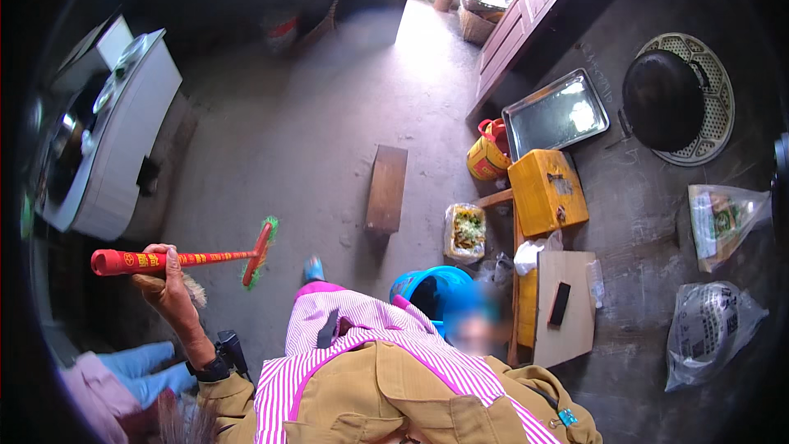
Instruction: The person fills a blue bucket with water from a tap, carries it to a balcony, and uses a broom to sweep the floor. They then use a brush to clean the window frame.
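Observation:
My left hand point(169, 287) is raised at the left, closed around the red handle of a brush point(191, 259) with green bristles. The handle bears writing, and the brush head points right, above the floor. Below the handle, a second, wooden-handled brush point(150, 283) with pale bristles is also in my left hand. My right hand is out of view; a blurred patch covers the area by the blue bucket point(404, 283) in front of me on the right. I wear a striped pink and white apron point(351, 308).
A wooden stool point(388, 188) stands mid-floor. To the right are a food container point(465, 233), a yellow wooden box point(547, 192), a metal tray point(556, 116), a black wok point(664, 100) and plastic bags. A white counter point(126, 154) stands left; another person's legs point(145, 367) show lower left.

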{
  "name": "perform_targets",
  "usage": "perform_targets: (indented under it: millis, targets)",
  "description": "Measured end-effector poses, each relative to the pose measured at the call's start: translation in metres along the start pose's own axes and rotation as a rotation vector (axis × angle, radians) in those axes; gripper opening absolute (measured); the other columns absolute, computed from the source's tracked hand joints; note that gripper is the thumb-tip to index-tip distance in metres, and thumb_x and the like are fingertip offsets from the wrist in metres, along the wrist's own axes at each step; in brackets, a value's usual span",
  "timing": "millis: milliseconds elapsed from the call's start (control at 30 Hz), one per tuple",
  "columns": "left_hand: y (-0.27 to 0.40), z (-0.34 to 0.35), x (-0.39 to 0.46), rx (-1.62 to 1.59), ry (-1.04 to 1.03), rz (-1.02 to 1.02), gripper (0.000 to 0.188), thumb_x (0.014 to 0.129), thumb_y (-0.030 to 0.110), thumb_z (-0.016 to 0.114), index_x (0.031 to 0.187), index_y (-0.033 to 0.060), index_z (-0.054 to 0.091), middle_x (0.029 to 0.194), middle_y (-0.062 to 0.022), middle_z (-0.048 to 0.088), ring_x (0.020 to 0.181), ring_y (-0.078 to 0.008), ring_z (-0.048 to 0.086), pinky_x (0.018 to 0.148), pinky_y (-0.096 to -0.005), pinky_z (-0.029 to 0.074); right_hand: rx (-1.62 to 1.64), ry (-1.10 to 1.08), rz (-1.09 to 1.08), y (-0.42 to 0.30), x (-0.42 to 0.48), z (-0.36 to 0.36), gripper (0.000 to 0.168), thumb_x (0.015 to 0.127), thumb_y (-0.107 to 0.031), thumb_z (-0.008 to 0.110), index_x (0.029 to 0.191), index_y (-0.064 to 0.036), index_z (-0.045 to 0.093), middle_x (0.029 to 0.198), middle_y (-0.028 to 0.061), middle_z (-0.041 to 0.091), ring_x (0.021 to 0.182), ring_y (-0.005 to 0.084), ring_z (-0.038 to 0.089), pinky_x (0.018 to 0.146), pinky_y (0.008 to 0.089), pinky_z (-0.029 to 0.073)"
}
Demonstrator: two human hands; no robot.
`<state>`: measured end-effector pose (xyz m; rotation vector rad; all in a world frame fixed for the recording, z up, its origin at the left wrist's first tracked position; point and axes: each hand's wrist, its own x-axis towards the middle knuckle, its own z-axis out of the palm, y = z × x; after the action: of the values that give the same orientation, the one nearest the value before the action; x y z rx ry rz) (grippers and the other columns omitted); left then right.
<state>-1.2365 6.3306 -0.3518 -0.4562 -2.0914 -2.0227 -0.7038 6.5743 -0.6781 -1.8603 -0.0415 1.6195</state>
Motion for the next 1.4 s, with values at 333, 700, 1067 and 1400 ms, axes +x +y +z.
perform_targets:
  millis: [333, 700, 1067, 1400]
  targets:
    - [-0.06, 0.241, 0.245, 0.02, -0.373, 0.017, 0.01, 0.088, 0.006, 0.061, 0.094, 0.0054, 0.053, 0.082, -0.0012, 0.057, 0.074, -0.01, 0.055, 0.07, -0.0248, 0.046, 0.509, 0.073, -0.126, -0.089, 0.008, 0.265, 0.028, 0.08, -0.018, 0.052, 0.058, -0.016, 0.035, 0.047, -0.0001, 0.038, 0.041, 0.0191, 0.038, 0.056, 0.0436, 0.045]
    - [-0.095, 0.545, 0.407, -0.134, -0.673, 0.123, 0.007, 0.083, -0.003, 0.061, 0.085, 0.0035, 0.057, 0.075, -0.0008, 0.055, 0.065, -0.0088, 0.052, 0.061, -0.0239, 0.043, 0.609, 0.121, -0.044, -0.193, 0.082, 0.466, 0.027, 0.08, -0.014, 0.051, 0.058, -0.016, 0.035, 0.046, -0.0015, 0.037, 0.039, 0.0165, 0.036, 0.053, 0.0427, 0.042]
    - [-0.13, 0.84, 0.501, -0.182, -0.845, 0.055, 0.012, 0.084, 0.0, 0.062, 0.092, 0.0056, 0.056, 0.088, 0.0001, 0.057, 0.079, -0.0087, 0.054, 0.073, -0.0231, 0.044, 0.263, 0.237, -0.255, -0.329, 0.058, 0.703, 0.014, 0.08, -0.012, 0.052, 0.069, -0.009, 0.044, 0.055, 0.0058, 0.041, 0.053, 0.0252, 0.048, 0.055, 0.0444, 0.046]
    - [-0.158, 1.097, 0.54, -0.267, -0.99, 0.208, 0.012, 0.08, -0.005, 0.064, 0.076, 0.0017, 0.055, 0.08, -0.0066, 0.06, 0.07, -0.0136, 0.057, 0.063, -0.0245, 0.045, 0.53, -0.06, -0.07, -0.51, 0.196, 0.849, 0.021, 0.081, -0.012, 0.052, 0.063, -0.012, 0.039, 0.052, 0.0021, 0.038, 0.042, 0.0177, 0.04, 0.053, 0.0421, 0.044]
